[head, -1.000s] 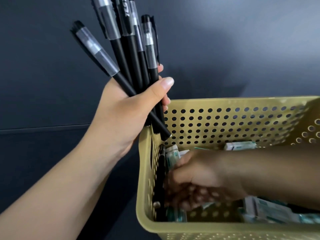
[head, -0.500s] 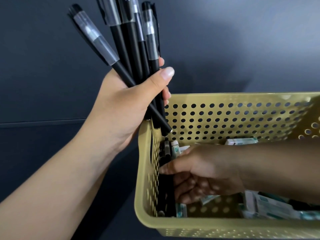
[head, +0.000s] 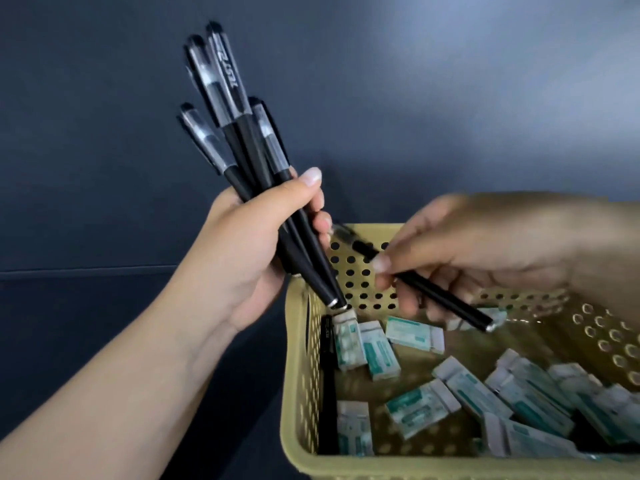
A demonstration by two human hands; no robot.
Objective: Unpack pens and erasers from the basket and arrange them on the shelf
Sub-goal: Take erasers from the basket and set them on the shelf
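Your right hand (head: 467,261) has come up out of the perforated olive-yellow plastic basket (head: 298,393) and now pinches one slim black pen (head: 412,278) between thumb and fingers above the basket's far wall. This pen lies tilted, its clear cap end toward 10 o'clock and just beside your left fingers, its metal-ringed tail toward 4 o'clock. Your left hand (head: 249,251) is clamped around a bundle of black pens with clear ribbed caps (head: 239,133), fanned upward toward 11 o'clock, their tails reaching down over the basket's left corner. Inside the basket, many small rectangular erasers in white and teal paper sleeves (head: 415,334) lie scattered on the floor. One more black pen (head: 327,382) lies along the left wall. The right hand is blurred.
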